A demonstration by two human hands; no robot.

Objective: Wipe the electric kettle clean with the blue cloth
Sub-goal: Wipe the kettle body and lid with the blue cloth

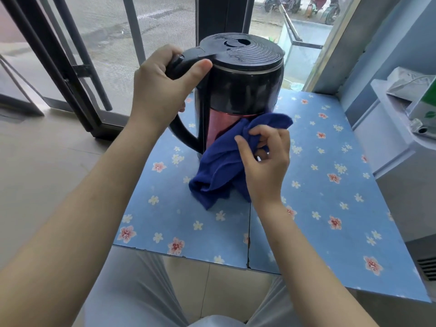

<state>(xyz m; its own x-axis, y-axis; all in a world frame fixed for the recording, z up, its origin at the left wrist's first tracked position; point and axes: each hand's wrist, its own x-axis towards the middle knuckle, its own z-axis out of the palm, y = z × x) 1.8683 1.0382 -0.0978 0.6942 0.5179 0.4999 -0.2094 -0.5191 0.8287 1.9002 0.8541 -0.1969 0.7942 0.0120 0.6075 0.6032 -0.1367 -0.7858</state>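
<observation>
1. Dark metal door frame (70, 69): stands at the far left on the tiled floor, with mesh screen panels beside it and the street visible beyond.
2. Left hand (160, 83): wrapped closed around the top of the black kettle handle, thumb lying along the upper side toward the lid.
3. Electric kettle (243, 90): stands upright near the rear edge of the table, just right of the left hand. Black ribbed lid closed, black upper body, reddish metallic lower band. Handle faces left.
4. Blue cloth (219, 168): bunched, pressed against the lower front of the kettle over the reddish band. Its loose lower end hangs down to the table surface in front of the kettle base.
5. Right hand (264, 159): closed on the cloth, pinching a fold between thumb and fingers, just right of the kettle's lower body.
6. Table (330, 208): covered in a light blue flower-print sheet; a seam runs front to back down its middle.
7. White appliance (401, 128): stands at the far right, touching the table's right edge.
</observation>
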